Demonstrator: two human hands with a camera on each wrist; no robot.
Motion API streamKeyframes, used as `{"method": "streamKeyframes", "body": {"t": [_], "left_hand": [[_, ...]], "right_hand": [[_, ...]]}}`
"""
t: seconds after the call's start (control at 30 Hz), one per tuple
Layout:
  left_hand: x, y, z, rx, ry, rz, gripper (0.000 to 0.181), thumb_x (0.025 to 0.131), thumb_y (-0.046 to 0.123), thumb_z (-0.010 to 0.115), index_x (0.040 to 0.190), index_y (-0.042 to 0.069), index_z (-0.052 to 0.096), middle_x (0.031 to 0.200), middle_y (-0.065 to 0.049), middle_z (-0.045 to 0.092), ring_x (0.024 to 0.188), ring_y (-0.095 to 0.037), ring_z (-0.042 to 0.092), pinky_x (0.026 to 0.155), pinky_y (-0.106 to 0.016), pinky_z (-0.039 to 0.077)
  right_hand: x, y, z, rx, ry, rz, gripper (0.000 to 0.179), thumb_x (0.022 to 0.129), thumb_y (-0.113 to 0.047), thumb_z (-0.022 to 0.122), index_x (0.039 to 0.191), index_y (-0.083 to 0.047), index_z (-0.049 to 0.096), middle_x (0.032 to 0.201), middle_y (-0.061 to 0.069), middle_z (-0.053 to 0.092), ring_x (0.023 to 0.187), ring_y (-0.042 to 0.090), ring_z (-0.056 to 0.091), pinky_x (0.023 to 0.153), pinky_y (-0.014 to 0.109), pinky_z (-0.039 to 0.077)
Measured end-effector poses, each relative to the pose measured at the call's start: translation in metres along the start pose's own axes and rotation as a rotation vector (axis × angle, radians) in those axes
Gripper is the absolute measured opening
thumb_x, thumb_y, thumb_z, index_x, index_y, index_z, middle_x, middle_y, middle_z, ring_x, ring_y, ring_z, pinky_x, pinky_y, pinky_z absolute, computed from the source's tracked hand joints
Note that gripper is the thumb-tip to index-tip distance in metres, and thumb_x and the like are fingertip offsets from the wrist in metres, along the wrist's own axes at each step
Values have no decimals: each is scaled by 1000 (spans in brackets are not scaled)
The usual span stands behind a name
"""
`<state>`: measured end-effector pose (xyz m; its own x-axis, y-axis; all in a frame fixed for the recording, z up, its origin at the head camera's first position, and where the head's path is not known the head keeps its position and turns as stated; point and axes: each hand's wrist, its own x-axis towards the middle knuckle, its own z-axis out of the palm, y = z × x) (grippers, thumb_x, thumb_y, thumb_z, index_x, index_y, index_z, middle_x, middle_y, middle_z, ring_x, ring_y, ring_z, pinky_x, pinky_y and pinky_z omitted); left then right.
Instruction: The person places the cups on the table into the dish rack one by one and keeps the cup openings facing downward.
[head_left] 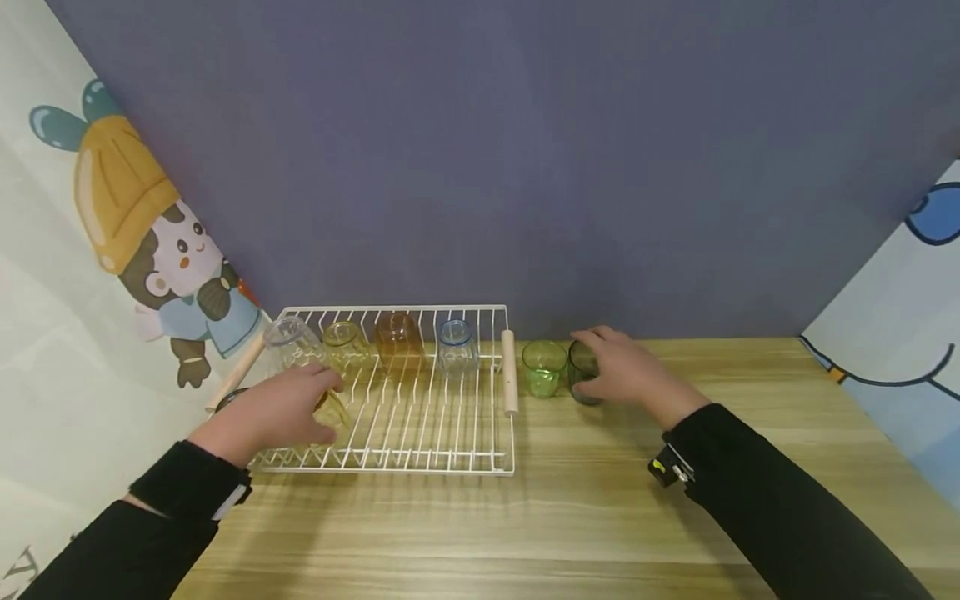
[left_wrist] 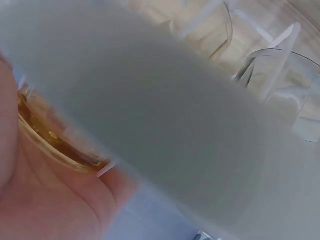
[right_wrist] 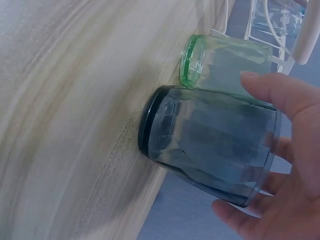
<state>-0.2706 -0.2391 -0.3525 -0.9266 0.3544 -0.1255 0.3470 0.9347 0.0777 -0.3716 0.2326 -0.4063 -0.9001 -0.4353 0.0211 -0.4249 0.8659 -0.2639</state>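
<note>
A dark grey-blue glass tumbler (head_left: pixel 581 372) stands upright on the wooden table. My right hand (head_left: pixel 622 367) is around it near the rim, thumb on one side and curled fingers on the other, as the right wrist view shows. Close beside that tumbler is a green glass tumbler (right_wrist: pixel 220 62). At the front left of a white wire rack (head_left: pixel 420 462), my left hand (head_left: pixel 277 408) holds an amber-yellow glass (left_wrist: pixel 60 145) against the palm. Much of this glass is hidden by the hand in the head view, and a blurred grey shape covers much of the left wrist view.
Along the rack's back row sit a clear glass (head_left: pixel 288 342), a yellow glass (head_left: pixel 347 350), an orange-brown glass (head_left: pixel 400 346) and a blue-rimmed glass (head_left: pixel 456 350). Another dark-rimmed glass (head_left: pixel 228 398) is partly hidden behind my left hand. A wooden handle (head_left: pixel 509 372) edges the rack's right side.
</note>
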Motion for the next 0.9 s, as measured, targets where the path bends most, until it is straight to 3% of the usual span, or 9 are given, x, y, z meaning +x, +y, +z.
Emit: {"method": "streamKeyframes", "body": {"t": [0.47, 0.67, 0.9], "left_hand": [[1, 0, 4, -36, 39, 15, 57, 75, 34, 81, 123, 9, 60, 117, -9, 57, 102, -28, 58, 83, -46, 52], [-2, 0, 3, -41, 48, 6, 64, 78, 38, 78, 131, 10, 55, 129, -14, 54, 113, -33, 55, 89, -49, 51], [-5, 2, 0, -27, 121, 3, 75, 81, 46, 75, 139, 9, 47, 134, -13, 49, 120, -33, 51, 95, -50, 49]], "right_hand": [[14, 1, 6, 18, -94, 47, 89, 81, -37, 77, 153, -15, 31, 151, 24, 28, 136, 49, 26, 96, 64, 43], [17, 0, 4, 2, -89, 44, 88, 79, -38, 78, 151, -13, 35, 148, 25, 33, 131, 50, 34, 94, 64, 43], [20, -2, 0, -58, -121, 63, 87, 79, -43, 77, 150, -13, 37, 146, 26, 36, 124, 47, 44, 92, 62, 45]]}}
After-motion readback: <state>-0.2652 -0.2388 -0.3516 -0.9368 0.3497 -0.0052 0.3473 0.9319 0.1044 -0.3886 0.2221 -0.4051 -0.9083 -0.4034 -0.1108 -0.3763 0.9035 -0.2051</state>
